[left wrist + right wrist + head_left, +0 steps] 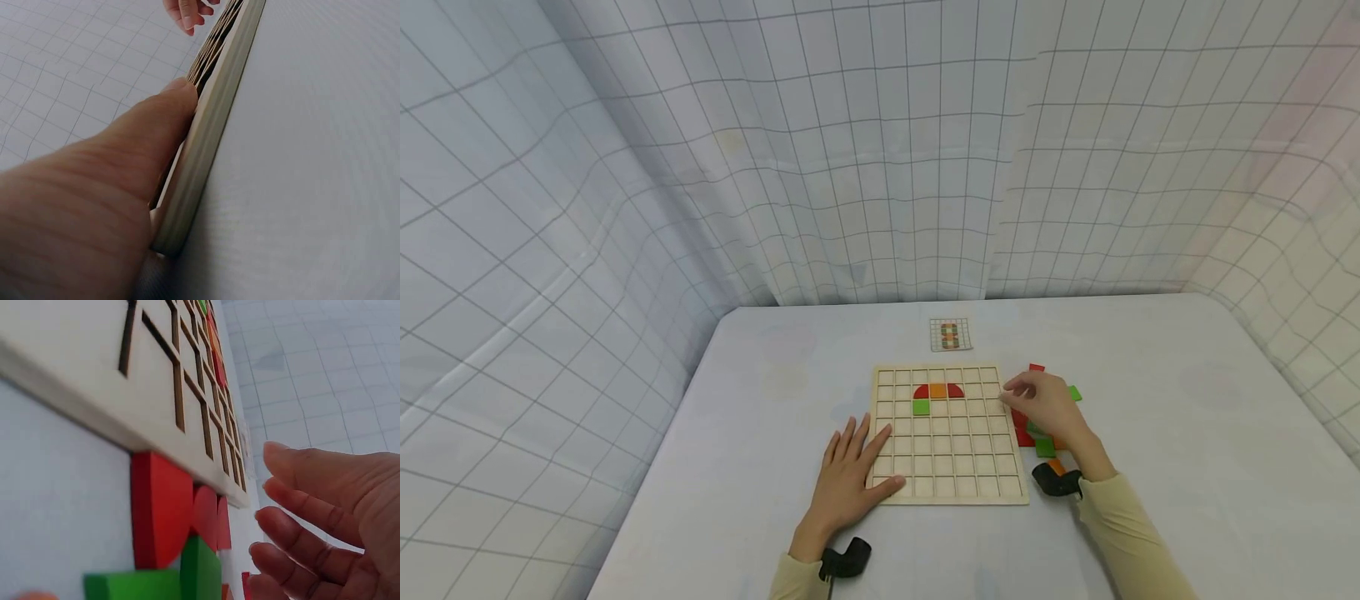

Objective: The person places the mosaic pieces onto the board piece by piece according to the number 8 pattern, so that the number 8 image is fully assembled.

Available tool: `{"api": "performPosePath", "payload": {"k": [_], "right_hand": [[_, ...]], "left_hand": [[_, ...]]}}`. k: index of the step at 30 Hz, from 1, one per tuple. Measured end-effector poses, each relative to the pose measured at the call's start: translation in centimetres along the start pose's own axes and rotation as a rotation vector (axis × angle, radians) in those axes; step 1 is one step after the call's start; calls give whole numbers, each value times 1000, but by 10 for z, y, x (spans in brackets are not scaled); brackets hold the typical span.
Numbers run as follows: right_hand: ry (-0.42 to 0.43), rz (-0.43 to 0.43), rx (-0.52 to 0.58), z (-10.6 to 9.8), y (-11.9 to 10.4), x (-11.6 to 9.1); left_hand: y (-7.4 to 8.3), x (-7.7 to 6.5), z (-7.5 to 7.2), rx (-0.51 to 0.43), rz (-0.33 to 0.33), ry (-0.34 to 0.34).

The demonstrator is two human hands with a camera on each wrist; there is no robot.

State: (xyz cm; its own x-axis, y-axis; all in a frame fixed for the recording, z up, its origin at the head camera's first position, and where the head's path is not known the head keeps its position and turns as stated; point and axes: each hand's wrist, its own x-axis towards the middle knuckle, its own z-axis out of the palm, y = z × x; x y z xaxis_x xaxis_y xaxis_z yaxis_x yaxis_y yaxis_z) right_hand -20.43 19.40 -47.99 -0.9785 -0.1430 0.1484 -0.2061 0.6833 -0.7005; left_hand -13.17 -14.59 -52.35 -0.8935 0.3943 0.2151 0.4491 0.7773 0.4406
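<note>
A wooden grid board (951, 496) lies flat on the white table. In its upper rows sit a red quarter-round tile (921, 392), an orange square tile (937, 391), another red tile (955, 391) and a green square tile (921, 407). My left hand (847, 483) rests with spread fingers on the board's left edge, thumb near its lower corner. Above the board's right edge hovers my right hand (1045, 406), fingers loosely bent; the right wrist view shows nothing between thumb and fingers. Beneath it lie loose red tiles (165, 509) and green tiles (201, 569), partly hidden in the head view.
Behind the board lies a small pattern card (951, 334) with a printed grid and coloured shapes. Further loose pieces, including an orange tile (1057, 467), lie right of the board. A white grid-lined curtain (880, 167) surrounds the table.
</note>
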Motion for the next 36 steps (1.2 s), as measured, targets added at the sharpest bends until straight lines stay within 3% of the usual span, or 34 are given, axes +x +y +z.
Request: {"api": "performPosePath", "payload": {"k": [6,19,36], "right_hand": [[-58,89,-51,-9,11,-4],[-28,83,-83,-5,18,-6],[4,88,0,-6,19,-8]], "left_hand": [[0,0,1,3,3,3],[0,-1,0,-5,3,3],[-1,0,1,9,-8,-7]]}}
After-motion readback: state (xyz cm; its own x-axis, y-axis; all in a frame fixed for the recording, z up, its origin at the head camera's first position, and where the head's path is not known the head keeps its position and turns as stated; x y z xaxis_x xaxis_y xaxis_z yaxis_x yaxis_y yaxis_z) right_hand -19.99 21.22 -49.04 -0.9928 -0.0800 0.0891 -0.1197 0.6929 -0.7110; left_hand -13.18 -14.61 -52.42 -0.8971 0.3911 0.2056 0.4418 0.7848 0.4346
